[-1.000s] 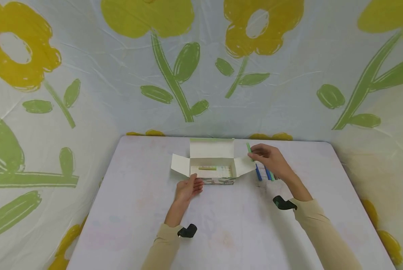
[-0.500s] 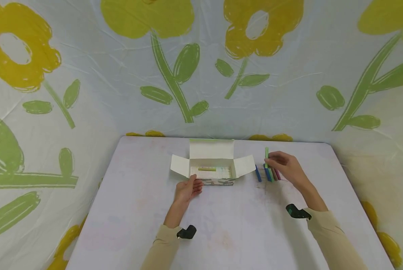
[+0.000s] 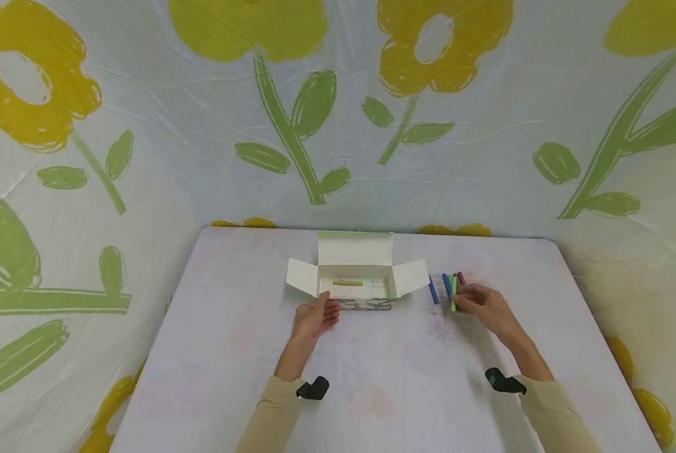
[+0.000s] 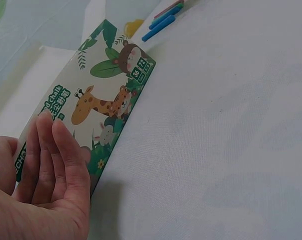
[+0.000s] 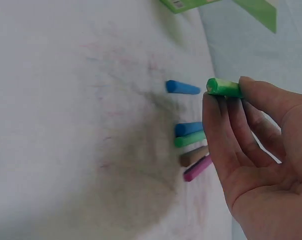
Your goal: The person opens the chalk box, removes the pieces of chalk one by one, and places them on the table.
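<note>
Right hand (image 3: 482,306): the thumb and fingers (image 5: 226,120) pinch a short green chalk stick (image 5: 223,87) by one end. In the head view this stick lies low over the table, pointing away from the person, directly above the loose row of sticks.

Loose row on the white cloth-covered table (image 3: 371,377), right of the box: a blue chalk stick (image 5: 182,87) lies slightly apart on the box side; then, close together, a second blue stick (image 5: 187,128), a lighter green stick (image 5: 188,140), a brown stick (image 5: 193,156) and a pink stick (image 5: 197,168). The held stick hangs just above this group; whether it touches any of them cannot be determined.

Left hand (image 3: 314,316): fingers straight and together, laid flat against the near long side of the open cardboard box (image 3: 356,281), which is printed with a giraffe and other cartoon animals. The thumb is not clearly visible.

Box: lid flap raised at the back, both side flaps spread outward. One yellow-green chalk stick (image 3: 347,283) lies inside, crosswise.

Surroundings: a pale sheet printed with yellow flowers (image 3: 439,44) hangs behind and around the table.
</note>
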`<state>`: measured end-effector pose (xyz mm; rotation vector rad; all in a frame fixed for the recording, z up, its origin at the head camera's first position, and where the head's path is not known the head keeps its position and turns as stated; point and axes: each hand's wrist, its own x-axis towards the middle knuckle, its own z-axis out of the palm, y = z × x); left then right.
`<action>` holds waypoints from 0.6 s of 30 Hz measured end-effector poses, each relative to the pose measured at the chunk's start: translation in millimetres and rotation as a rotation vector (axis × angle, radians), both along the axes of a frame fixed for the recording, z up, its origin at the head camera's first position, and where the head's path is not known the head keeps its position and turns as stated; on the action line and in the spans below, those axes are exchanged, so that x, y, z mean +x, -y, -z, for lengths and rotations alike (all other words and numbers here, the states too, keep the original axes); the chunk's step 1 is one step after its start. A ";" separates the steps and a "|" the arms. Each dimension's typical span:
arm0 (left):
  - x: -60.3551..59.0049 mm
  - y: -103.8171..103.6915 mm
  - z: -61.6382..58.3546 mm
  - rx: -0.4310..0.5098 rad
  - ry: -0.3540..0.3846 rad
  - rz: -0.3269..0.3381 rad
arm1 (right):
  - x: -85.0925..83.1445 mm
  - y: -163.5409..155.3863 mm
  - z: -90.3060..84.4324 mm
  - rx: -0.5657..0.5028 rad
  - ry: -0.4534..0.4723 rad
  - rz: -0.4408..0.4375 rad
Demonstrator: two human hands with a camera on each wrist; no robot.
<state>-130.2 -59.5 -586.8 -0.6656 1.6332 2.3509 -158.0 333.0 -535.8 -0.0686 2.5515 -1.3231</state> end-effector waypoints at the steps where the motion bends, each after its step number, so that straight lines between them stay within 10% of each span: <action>1: -0.1 0.3 0.5 -0.002 0.001 0.002 | 2.0 0.2 2.5 0.000 0.008 -0.004; 18: 2.8 0.8 -4.2 0.002 -0.004 0.006 | 11.3 14.0 27.4 0.115 -0.059 -0.063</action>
